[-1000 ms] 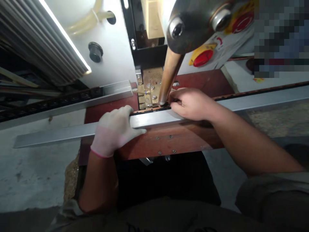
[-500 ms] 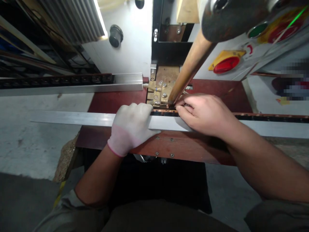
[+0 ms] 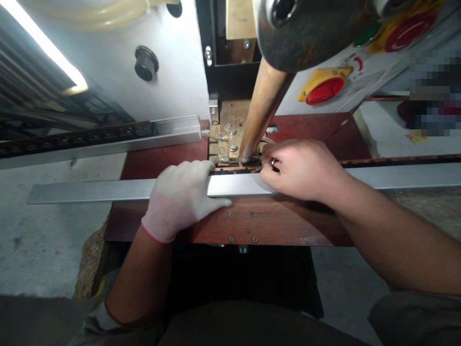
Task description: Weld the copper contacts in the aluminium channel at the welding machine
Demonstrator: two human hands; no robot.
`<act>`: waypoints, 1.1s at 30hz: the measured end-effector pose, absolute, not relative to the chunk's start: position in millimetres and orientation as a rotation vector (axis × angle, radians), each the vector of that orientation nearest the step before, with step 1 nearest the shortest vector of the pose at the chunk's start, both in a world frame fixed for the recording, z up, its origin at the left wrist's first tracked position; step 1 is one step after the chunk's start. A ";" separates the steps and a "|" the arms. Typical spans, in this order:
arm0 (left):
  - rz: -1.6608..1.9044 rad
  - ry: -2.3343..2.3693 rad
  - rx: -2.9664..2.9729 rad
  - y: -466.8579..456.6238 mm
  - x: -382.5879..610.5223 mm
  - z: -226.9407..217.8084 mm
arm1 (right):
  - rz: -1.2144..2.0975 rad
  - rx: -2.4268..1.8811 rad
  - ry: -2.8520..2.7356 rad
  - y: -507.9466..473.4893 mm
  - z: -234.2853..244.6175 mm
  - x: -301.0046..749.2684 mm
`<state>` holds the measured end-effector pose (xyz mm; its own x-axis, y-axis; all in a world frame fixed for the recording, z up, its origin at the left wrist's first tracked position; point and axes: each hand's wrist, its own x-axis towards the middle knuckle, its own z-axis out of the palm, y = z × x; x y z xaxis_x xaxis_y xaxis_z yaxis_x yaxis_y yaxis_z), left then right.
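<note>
My left hand [image 3: 180, 194], in a white glove with a pink cuff, wraps over a long aluminium profile [image 3: 237, 185], its thumb along the near side. Bare and closed, my right hand [image 3: 300, 168] pinches at the profile's far edge. A thin brownish end shows at its fingertips, but what they hold is mostly hidden. Just left of those fingers, the tip of a slanted copper-coloured rod [image 3: 264, 105] comes down on a copper strip [image 3: 230, 169] along the profile. A brass block [image 3: 232, 127] with screws and thin tubing sits behind.
The profile crosses a reddish-brown board [image 3: 212, 226]. A second aluminium profile [image 3: 176, 132] with a black insert lies behind on the left. On the white machine panel are a black knob [image 3: 146, 65] and a red-and-yellow switch [image 3: 324, 89]. A rusty metal holder [image 3: 306, 43] overhangs the work.
The whole view has shifted, so the machine appears further left. My right fingers are slightly further from the rod's tip. The left hand keeps its grip on the profile.
</note>
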<state>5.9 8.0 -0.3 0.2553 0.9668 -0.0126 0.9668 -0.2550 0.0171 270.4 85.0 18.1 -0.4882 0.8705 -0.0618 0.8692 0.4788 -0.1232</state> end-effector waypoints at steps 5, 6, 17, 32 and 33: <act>0.044 1.943 2.382 13.9 5.8 1.5 | 0.250 -1.620 -2.674 89.2 14.5 268.4; 0.048 1.946 2.376 15.1 5.7 1.5 | 0.242 -1.620 -2.668 89.5 14.8 268.3; -0.025 1.911 2.421 10.8 -4.0 4.4 | 0.225 -1.573 -2.639 88.6 14.9 269.9; -0.084 2.046 2.341 2.1 -9.5 9.0 | 0.337 -1.614 -2.638 93.6 10.3 277.6; -0.085 2.049 2.343 2.2 -9.5 8.6 | 0.342 -1.613 -2.641 93.5 10.6 277.6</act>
<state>-9.5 2.2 8.6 0.1323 0.9894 -0.0596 0.9910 -0.1334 -0.0150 277.6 93.5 10.6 -0.4632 0.8817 -0.0899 0.8755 0.4394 -0.2013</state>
